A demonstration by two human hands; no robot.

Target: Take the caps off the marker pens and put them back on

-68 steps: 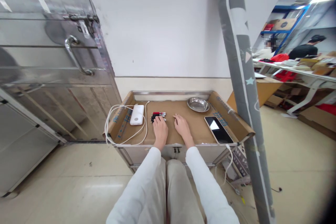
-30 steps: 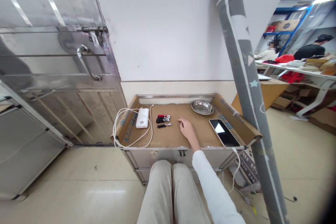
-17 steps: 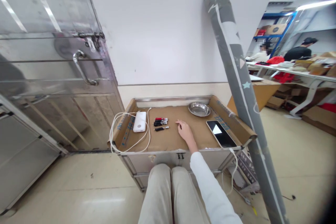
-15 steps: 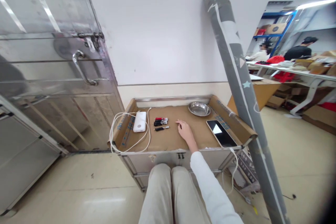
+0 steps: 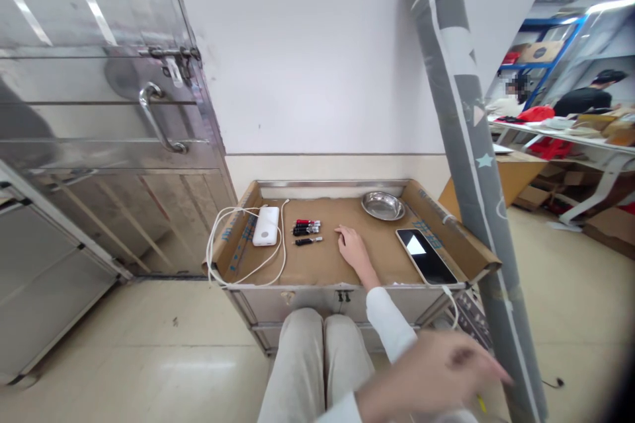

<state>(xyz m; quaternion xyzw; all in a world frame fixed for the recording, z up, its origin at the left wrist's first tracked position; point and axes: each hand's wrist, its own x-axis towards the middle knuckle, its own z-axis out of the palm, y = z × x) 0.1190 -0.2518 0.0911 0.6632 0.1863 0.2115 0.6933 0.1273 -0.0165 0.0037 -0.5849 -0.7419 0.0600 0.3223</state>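
My right hand [image 5: 353,249] rests on the brown cardboard [image 5: 342,208] lining the cart top. Its fingers are loosely extended with nothing visible in them. Left of its fingertips lies a small row of slim pen-like pieces, a red one [image 5: 307,222] and black ones, with one black piece [image 5: 308,240] slightly apart nearer me. Close to the camera, my left hand [image 5: 436,370] crosses over my right forearm, pointing rightward. Motion smears its fingers, and whether it holds anything is unclear. A dark blurred spot shows on it.
A white power bank [image 5: 266,226] with a looped white cable lies on the left. A round metal dish [image 5: 383,205] sits at the back right, a phone [image 5: 425,256] in front of it. A tall grey patterned roll [image 5: 464,112] leans beside the cart. People work in the far right background.
My left hand has come into view from below, sweeping across my right forearm. My right hand stays at about the same place on the cardboard. The camera view has shifted slightly.
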